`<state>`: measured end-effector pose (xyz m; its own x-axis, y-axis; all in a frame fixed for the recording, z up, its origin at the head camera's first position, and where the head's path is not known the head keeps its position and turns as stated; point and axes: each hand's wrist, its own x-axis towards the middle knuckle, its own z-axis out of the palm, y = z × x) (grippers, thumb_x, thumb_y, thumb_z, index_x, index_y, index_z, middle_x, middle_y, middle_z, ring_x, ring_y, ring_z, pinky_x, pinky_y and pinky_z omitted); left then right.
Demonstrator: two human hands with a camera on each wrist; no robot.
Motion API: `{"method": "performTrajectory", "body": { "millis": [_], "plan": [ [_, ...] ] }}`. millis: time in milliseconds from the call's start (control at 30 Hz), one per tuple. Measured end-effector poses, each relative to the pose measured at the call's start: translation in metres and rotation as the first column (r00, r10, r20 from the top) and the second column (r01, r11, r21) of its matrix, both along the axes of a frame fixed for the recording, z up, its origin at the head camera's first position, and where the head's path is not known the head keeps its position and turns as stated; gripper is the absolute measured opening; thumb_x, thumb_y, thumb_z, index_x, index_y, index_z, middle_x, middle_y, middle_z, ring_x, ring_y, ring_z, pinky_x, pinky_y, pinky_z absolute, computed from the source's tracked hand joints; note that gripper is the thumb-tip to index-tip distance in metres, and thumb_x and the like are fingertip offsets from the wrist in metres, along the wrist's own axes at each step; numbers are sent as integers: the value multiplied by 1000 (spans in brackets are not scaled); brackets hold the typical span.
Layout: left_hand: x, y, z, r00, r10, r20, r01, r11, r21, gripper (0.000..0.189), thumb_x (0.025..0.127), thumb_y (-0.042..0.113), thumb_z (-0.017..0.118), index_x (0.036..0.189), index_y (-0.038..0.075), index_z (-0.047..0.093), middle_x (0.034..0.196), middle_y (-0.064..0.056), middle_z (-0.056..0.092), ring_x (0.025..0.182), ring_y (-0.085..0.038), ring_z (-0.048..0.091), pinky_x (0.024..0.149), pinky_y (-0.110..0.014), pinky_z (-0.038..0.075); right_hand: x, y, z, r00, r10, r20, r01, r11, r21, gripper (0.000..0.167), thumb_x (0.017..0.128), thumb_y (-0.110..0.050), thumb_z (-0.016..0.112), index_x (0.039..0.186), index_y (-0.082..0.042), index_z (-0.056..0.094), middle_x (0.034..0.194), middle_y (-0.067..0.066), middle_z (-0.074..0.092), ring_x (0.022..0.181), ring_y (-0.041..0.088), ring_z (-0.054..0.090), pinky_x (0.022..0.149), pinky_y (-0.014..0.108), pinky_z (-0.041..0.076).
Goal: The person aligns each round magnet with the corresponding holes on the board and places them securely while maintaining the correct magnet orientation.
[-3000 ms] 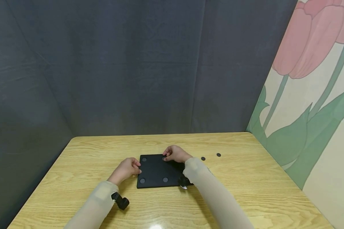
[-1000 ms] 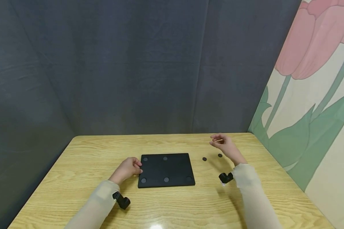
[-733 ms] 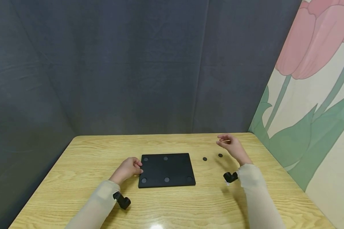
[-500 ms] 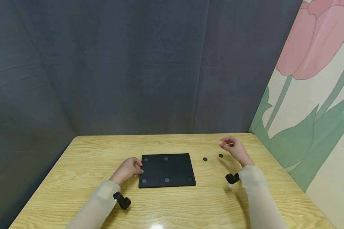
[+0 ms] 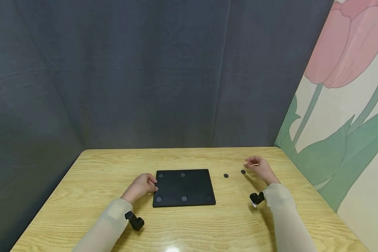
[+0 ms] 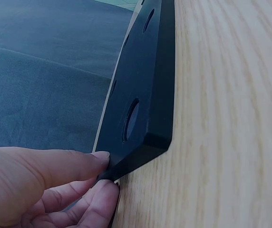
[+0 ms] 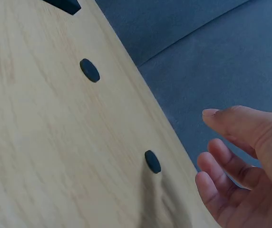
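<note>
A flat black board with round recesses along its long sides lies mid-table; several recesses show grey discs, and the right-hand ones look darker. My left hand pinches the board's left edge; in the left wrist view the thumb lies at the top edge with fingers curled beside it. My right hand hovers over the table on the right, fingers loosely bent and parted, holding nothing. Just left of its fingertips lies a small black disc, and a second black disc sits nearer the board.
The wooden table ends at a dark curtain behind. On the right stands a wall with painted tulips. Small black cameras sit on both wrists, the right one close above the table.
My right hand has left the board's far middle recess, swung right past the loose discs, and most recently lowered toward the farther disc. My left hand stays at the board's edge.
</note>
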<state>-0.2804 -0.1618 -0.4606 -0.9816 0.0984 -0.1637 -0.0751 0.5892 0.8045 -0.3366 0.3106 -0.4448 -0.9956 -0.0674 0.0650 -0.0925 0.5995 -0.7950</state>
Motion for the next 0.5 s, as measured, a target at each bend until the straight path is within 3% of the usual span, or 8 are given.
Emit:
{"method": "performTrajectory", "body": {
  "millis": [500],
  "plan": [
    [-1, 1, 1, 999, -34, -14, 34, 999, 1, 19, 81, 2, 72, 96, 2, 60, 81, -9, 58, 70, -19, 54, 61, -27, 43, -3, 12, -18, 994, 10, 111, -8, 1000, -24, 38, 96, -15, 60, 123, 11, 52, 102, 13, 59, 84, 16, 57, 70, 25, 50]
  ]
}}
